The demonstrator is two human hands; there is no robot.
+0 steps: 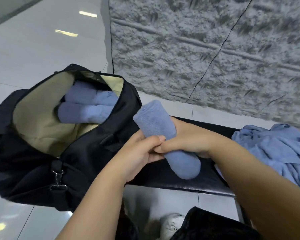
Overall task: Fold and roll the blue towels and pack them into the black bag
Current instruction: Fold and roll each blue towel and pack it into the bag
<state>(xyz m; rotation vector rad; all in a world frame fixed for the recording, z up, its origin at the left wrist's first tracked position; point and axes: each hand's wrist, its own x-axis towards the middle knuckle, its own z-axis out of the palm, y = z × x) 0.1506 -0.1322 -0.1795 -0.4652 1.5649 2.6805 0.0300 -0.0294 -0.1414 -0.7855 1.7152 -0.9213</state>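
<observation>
Leftward, black bag (33,170) gapes, two rolled towels (87,104) inside. Left hand (139,153) and right hand (185,137) both grip third roll (164,135) over worktop (189,184); loosened grip risks unrolling. Unfolded towels (280,148) wait right.

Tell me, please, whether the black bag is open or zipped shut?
Open: the black bag gapes, showing its tan lining and two rolled towels inside.

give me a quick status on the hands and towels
Both hands, left and right, grip rolled towel. Two rolls in open bag. Loose towels wait. Path clear.
</observation>
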